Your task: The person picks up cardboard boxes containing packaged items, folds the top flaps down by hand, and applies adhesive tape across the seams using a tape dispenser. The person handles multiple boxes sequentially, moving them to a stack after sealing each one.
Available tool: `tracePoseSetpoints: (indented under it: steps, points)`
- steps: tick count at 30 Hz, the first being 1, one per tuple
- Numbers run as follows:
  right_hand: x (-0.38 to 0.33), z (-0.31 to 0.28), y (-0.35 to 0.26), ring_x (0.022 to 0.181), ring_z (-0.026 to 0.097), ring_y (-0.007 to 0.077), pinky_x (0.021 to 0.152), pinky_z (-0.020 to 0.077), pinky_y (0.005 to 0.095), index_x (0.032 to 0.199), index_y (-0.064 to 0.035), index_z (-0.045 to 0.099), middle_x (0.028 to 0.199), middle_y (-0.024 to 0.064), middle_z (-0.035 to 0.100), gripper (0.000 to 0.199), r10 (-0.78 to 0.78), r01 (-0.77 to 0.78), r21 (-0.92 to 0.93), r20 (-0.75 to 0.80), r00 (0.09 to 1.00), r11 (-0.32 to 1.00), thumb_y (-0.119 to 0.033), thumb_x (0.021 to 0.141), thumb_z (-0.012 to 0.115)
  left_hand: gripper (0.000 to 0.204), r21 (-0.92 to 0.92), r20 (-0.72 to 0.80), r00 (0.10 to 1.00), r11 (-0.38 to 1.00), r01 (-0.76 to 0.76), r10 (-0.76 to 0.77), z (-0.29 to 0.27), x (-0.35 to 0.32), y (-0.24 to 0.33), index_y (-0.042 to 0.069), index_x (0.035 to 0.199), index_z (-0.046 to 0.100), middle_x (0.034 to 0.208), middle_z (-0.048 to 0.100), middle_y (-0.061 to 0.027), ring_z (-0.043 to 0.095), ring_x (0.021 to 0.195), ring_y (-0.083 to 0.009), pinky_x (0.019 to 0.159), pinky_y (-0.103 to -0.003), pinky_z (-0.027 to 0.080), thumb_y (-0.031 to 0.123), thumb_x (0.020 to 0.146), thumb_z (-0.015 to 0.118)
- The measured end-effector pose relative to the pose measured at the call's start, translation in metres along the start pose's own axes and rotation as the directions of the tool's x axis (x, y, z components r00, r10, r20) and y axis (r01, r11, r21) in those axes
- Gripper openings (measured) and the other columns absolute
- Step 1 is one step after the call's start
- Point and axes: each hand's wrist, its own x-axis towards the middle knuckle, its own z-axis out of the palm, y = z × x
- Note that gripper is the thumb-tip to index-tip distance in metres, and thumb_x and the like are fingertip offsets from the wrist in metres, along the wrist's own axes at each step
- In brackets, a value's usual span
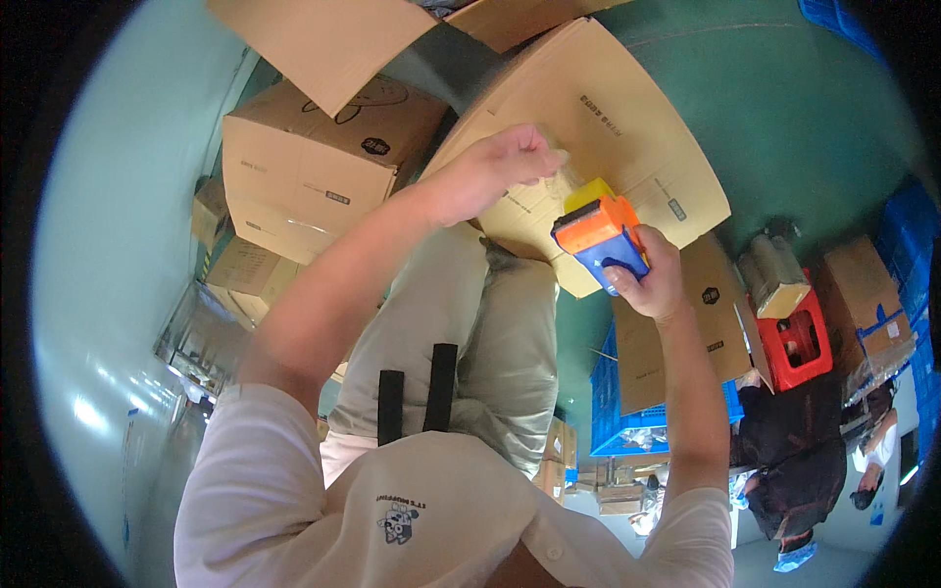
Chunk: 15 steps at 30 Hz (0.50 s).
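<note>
My right hand [652, 274] grips a tape dispenser [603, 240] with an orange head and a blue body. A yellow roll [586, 196] shows at its far side. Left of it, my left hand [520, 159] has its fingers pinched together. What looks like a faint clear strip of packing tape [561, 184] runs from those fingertips toward the dispenser. Both hands are over a large tan cardboard box [637, 137], whose broad printed face is turned up in front of my legs.
Another closed carton [304, 167] stands to the left, under a raised cardboard flap [328, 44]. Smaller boxes [250, 274] lie beyond it. On the right are a blue crate [610, 412], a red crate [799, 338] and stacked cartons [858, 279]. Other people [799, 470] are at the lower right.
</note>
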Motion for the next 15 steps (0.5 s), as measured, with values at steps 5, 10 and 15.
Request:
tracePoseSetpoints:
  steps: [5, 10, 15]
  points:
    - [0.008, -0.004, -0.007, 0.074, 0.061, 0.0326, 0.068, 0.05, 0.0403, 0.096, -0.0021, 0.059, 0.082, 0.0155, 0.061, 0.064, 0.042, -0.042, -0.042, 0.002, 0.999, 0.998, -0.055, 0.069, 0.084, 0.027, -0.126, -0.156, 0.979, 0.98, -0.152, 0.132, 0.019, 0.015, -0.024, 0.008, 0.091, 0.045, 0.095, 0.066, -0.0086, 0.069, 0.095, -0.02, 0.082, -0.032, 0.057, -0.003, 0.09, 0.07]
    - [0.025, -0.003, -0.025, 0.071, 0.061, 0.0338, 0.067, 0.0502, 0.0406, 0.094, -0.0024, 0.06, 0.081, 0.0169, 0.062, 0.065, 0.123, -0.123, 0.05, 0.003, 0.992, 0.991, -0.049, 0.061, 0.091, 0.023, 0.078, -0.536, 0.777, 0.936, -0.343, 0.33, -0.021, 0.02, -0.011, 0.006, 0.091, 0.045, 0.084, 0.068, -0.0111, 0.071, 0.08, -0.0209, 0.072, -0.033, 0.059, -0.004, 0.092, 0.066]
    - [0.037, 0.001, -0.043, 0.069, 0.063, 0.0316, 0.066, 0.0513, 0.0397, 0.093, -0.0025, 0.062, 0.078, 0.0155, 0.064, 0.059, 0.152, -0.153, 0.049, 0.015, 0.988, 0.987, -0.046, 0.064, 0.09, 0.02, 0.253, -0.671, 0.661, 0.942, -0.22, 0.335, -0.109, 0.028, -0.003, 0.001, 0.092, 0.049, 0.081, 0.068, -0.0106, 0.07, 0.074, -0.0156, 0.066, -0.027, 0.057, 0.001, 0.093, 0.069]
